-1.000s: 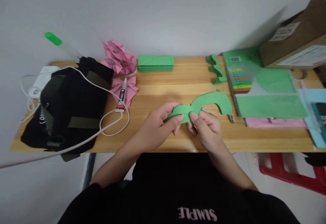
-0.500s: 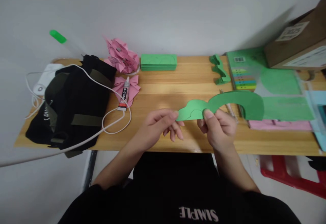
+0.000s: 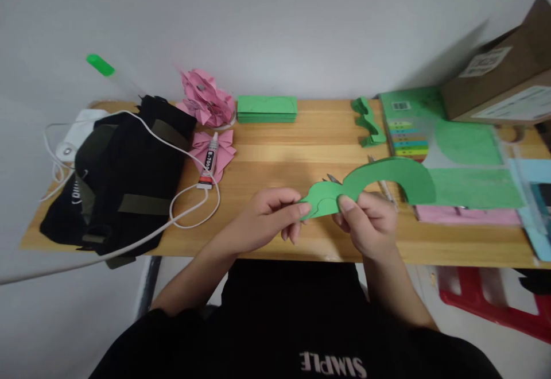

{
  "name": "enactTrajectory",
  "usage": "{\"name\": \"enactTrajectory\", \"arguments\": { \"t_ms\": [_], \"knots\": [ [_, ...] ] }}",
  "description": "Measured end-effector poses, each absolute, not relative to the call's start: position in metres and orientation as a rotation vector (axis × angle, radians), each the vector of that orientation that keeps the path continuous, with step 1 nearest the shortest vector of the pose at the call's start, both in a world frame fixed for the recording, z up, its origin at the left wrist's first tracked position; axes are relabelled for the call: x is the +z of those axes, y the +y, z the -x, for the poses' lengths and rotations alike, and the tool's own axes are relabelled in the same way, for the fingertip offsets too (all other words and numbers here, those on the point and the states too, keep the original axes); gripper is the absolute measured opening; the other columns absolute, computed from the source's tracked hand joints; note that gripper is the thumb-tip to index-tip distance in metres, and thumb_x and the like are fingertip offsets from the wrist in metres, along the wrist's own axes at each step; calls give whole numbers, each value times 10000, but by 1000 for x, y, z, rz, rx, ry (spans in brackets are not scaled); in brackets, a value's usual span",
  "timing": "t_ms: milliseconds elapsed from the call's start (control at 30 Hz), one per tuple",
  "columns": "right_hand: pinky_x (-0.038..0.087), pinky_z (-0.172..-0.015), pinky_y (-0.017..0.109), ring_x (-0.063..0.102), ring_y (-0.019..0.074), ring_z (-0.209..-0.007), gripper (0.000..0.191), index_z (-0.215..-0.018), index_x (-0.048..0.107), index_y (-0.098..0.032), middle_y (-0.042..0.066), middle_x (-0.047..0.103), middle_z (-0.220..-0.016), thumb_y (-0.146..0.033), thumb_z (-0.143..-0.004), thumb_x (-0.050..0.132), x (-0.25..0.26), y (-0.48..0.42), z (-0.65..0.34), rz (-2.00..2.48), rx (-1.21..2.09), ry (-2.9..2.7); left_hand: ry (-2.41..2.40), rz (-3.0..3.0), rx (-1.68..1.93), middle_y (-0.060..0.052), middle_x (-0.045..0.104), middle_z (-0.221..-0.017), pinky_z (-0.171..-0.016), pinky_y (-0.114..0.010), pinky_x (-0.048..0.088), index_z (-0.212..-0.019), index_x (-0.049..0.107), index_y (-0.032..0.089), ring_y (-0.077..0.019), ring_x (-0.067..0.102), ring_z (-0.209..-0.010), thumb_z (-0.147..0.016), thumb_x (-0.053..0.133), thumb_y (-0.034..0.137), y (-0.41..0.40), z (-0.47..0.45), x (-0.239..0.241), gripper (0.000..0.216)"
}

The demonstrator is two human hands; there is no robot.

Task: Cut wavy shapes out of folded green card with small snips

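A green paper piece point(image 3: 326, 191) with a pencil-like curved line is held up in front of me; a long arched strip of it reaches out to the right. My left hand point(image 3: 275, 215) pinches its left tip between thumb and fingers. My right hand point(image 3: 371, 221) grips the paper near its middle, thumb on top. Just past the paper's upper edge show dark pointed scissor-like blades point(image 3: 332, 178); their other end is hidden, so I cannot tell whether a hand holds them. Farther off lie a stack of green paper point(image 3: 267, 109) and folded green cut-outs point(image 3: 368, 123).
To the left are a black bag point(image 3: 124, 189), a white cable point(image 3: 172, 218), a glue tube point(image 3: 209, 163) and pink paper flowers point(image 3: 209, 100). On the right stand green paper packs point(image 3: 469, 140) and a cardboard box point(image 3: 499, 89). A red stool point(image 3: 486, 301) is below the table.
The left hand has closed more on the paper's left tip, and the paper has tilted with that end lower. Dark blades now show behind its upper edge.
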State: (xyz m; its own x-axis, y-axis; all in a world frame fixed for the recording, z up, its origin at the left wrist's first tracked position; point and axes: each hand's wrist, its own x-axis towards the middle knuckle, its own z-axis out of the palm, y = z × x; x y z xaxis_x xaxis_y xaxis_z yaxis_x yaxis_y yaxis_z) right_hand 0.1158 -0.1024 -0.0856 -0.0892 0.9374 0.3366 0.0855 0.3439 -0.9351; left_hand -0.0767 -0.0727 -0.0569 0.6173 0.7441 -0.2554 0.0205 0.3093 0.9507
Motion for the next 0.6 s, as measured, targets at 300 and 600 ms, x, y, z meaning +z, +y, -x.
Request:
{"name": "enactTrajectory", "arguments": {
  "t_ms": [300, 600],
  "knots": [
    [228, -368, 217, 274, 51, -345, 485, -530, 421, -195, -67, 378, -426, -371, -963, 549, -79, -88, -124, 753, 1380, -1495, 519, -1202, 180, 39, 514, -475, -444, -176, 338, -648, 574, 143, -55, 439, -431, -864, 611, 279, -51, 81, -49, 258],
    [444, -533, 287, 524, 142, -514, 521, -643, 550, -191, 13, 550, -561, -501, -1008, 344, -84, -78, -155, 1166, 1220, -1676, 641, -1204, 375, 58, 476, -468, -448, -185, 304, -648, 563, 149, -48, 386, -424, -875, 604, 294, -58, 74, -59, 273]
  ]
}}
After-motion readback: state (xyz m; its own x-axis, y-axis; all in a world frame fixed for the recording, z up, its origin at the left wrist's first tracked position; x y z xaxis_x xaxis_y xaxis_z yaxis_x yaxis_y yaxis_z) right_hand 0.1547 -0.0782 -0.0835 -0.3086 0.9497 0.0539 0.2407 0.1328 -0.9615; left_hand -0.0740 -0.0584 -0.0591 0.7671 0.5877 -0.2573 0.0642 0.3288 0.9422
